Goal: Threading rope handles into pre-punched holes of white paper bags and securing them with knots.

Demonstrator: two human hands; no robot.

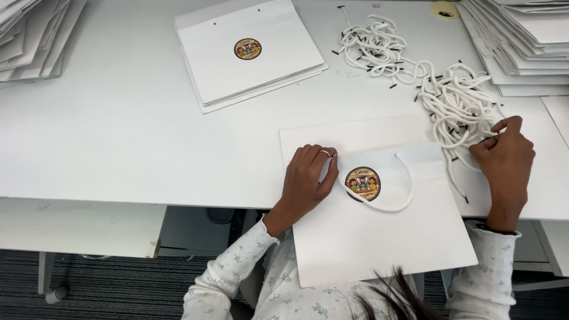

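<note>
— Nearest us, what lies under the hands?

— Flat white paper bag (379,237), hanging partly over the near edge of the counter (118,148), with a round coloured sticker at its middle. The left hand (305,184) presses down at its upper left corner, fingertips bunched together on the paper where one end of a white cord handle (391,204) meets the bag. That grip looks pinched on the cord end, though the fingers hide the exact contact.

— And the other grip?

— The right hand (507,160) is out to the right of the bag, thumb and forefinger closed on a strand of the loose cord pile (456,109).

— How far along is it, would you judge?

— One handle already loops across the bag's face, so I judge that side threaded or nearly so; a second cord is only now being picked.

— What lies beyond?

— Past the left grip, a neat stack of like bags (249,56) with the same sticker. I cannot tell whether these are finished. Further stacks of white sheets (521,41) sit beyond the right grip, another stack (32,38) at the far left, and a roll of tape (444,10) at the far edge. All bags lie flat; nothing is inside them as far as I can see.
</note>
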